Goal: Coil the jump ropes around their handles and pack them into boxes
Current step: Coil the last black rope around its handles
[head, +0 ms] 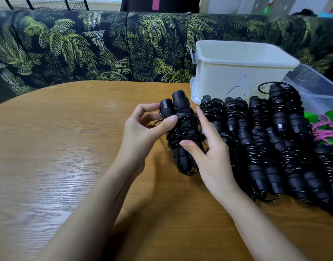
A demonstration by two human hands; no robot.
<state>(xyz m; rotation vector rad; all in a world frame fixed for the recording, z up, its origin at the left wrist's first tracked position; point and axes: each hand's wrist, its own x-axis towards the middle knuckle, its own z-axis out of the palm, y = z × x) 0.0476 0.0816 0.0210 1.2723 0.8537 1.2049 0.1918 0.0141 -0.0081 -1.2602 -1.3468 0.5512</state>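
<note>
**Jump rope (182,132) gripped in both hands over wooden table (67,147)**

A black cord is seen wound around the two foam handles (178,106), which are held side by side and upright at the middle of the tabletop, caps upward. The upper coils are pinched by the left hand (141,132), thumb pressed on the cord. The lower part is clasped by the right hand (212,157), thumb in front and forefinger laid along the side. Whether the lower end touches the wood cannot be told.

Just to the right, a pile of coiled ropes (265,144), all black, is laid in rows on the table. Behind the pile, a white box (237,72) marked with a blue "A" is stood open, with a clear plastic tub (316,85) beside it. A pink and green rope (325,129) is glimpsed at the right edge. The oak-grained table is backed by a sofa (86,48) covered in dark palm-leaf fabric.
</note>
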